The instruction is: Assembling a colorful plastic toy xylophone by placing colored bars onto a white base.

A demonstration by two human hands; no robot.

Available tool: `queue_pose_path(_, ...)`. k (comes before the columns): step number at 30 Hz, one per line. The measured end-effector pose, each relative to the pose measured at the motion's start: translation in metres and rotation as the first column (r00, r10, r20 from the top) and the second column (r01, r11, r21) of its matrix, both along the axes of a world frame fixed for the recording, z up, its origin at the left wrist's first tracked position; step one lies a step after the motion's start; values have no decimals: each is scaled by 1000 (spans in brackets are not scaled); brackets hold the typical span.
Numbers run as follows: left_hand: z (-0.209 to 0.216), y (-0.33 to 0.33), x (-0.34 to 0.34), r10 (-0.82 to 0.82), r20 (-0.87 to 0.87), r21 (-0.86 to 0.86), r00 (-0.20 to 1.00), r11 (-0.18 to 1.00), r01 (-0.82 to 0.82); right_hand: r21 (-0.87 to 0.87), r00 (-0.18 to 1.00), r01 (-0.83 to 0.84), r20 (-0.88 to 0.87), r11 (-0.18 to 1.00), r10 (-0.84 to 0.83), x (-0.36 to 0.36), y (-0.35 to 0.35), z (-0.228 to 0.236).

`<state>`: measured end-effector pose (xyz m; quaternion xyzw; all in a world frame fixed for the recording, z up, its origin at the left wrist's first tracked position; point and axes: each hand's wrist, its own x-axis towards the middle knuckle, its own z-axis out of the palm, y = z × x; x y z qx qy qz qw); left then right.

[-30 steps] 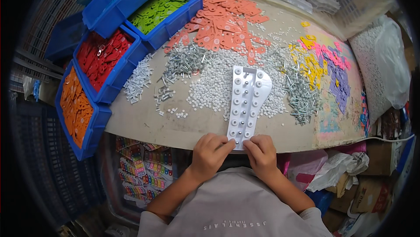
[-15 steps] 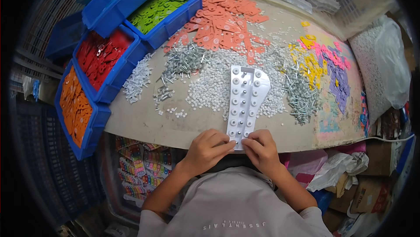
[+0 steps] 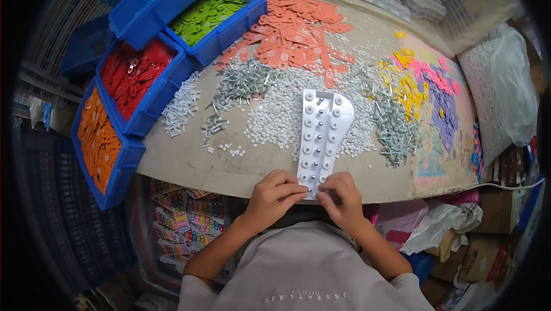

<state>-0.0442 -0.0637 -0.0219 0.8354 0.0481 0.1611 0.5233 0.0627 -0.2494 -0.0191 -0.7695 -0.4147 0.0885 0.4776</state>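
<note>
A white plastic holder lies lengthwise on the table, its near end at the front edge. Round white pieces line both of its sides, and small metal pins stand along the groove between them. My left hand is at the holder's near left corner, thumb and fingertips pinched together beside the nearest pin. On the opposite corner, my right hand has its fingers curled, with the thumb close to the index finger. Whatever small thing is between the fingertips of either hand is too small to make out.
Beyond the holder spread white beads, metal pins and coral-coloured tags. Yellow pieces and purple pieces lie right. Blue bins of red, orange and green pieces stand left. A clear bag bulges far right.
The holder sits marginally lower in the picture. My right thumb has slid slightly down from the index finger; my left hand stays pinched at nearly the same place.
</note>
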Motion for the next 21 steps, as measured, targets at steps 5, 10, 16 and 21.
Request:
queue_pose_path(5,-9,-6,-7,164,36,-164,986,974,-156,115,730,370,-650,922,-212,0,7,-3)
queue_pose_path(10,-13,9,-9,367,56,-9,929,930,-367,-25,656,280,-725,960,-210,39,19,2)
queue_pose_path(16,-13,17,-7,370,62,376,927,852,-365,-134,520,174,-828,975,-207,61,26,10)
queue_pose_path(21,-12,16,-2,317,44,435,947,848,-304,-63,406,112,-908,992,-103,67,30,9)
